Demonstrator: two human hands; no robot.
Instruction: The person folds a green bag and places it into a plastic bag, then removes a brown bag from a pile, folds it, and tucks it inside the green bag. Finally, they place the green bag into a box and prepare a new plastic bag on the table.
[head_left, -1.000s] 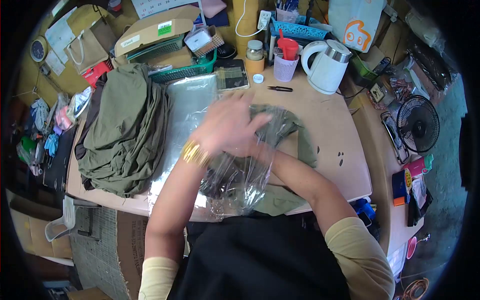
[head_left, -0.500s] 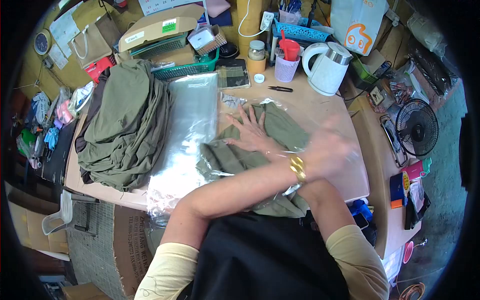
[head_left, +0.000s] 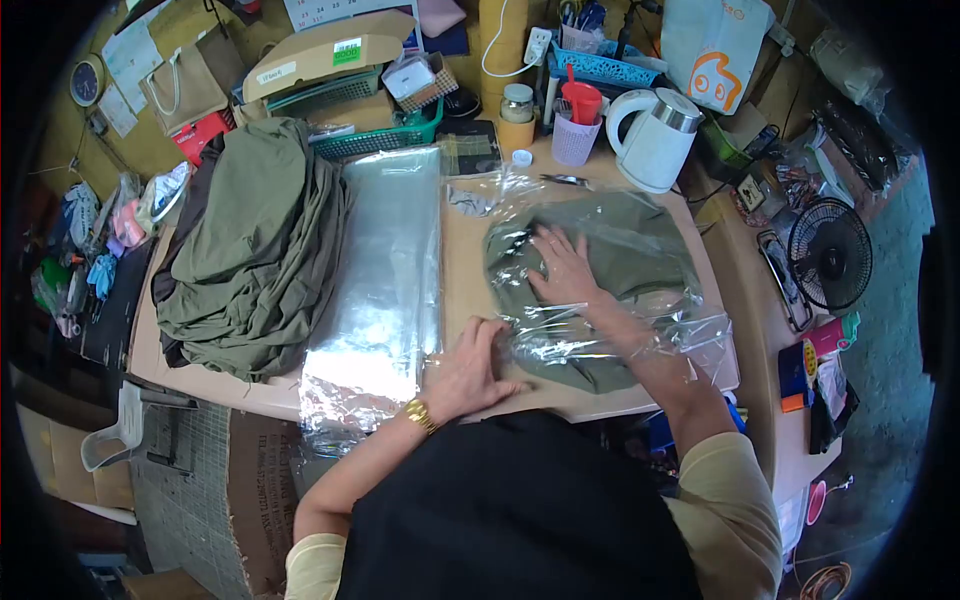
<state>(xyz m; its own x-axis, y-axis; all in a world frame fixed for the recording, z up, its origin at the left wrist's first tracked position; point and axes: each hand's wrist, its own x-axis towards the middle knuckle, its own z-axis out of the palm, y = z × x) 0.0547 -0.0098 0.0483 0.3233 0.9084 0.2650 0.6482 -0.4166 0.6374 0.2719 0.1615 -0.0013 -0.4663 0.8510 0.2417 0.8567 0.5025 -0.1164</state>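
Note:
A folded olive-green garment (head_left: 640,225) lies in a clear plastic bag on the table's right half. My right hand (head_left: 562,268) presses flat on the garment with its fingers spread, and clear film covers part of my wrist and forearm. At the garment's lower left is my left hand (head_left: 468,372), a gold band on its wrist. Its thumb and fingers are apart, by the edge of the bag. Left of this hand lies a stack of clear plastic bags (head_left: 385,250). Further left, a heap of olive-green garments (head_left: 250,240) sits on the table.
A white electric kettle (head_left: 655,140) stands behind the bagged garment, beside a lilac cup (head_left: 575,140) with a red scoop. Small dark snips (head_left: 565,180) and a white cap (head_left: 521,158) lie near it. Green baskets (head_left: 375,140) line the back. A black fan (head_left: 830,253) is at right.
My left hand has come back from the far right to the garment's lower left, uncrossing my arms. My right hand and the garment have shifted right, and the garment now lies flatter and rounder.

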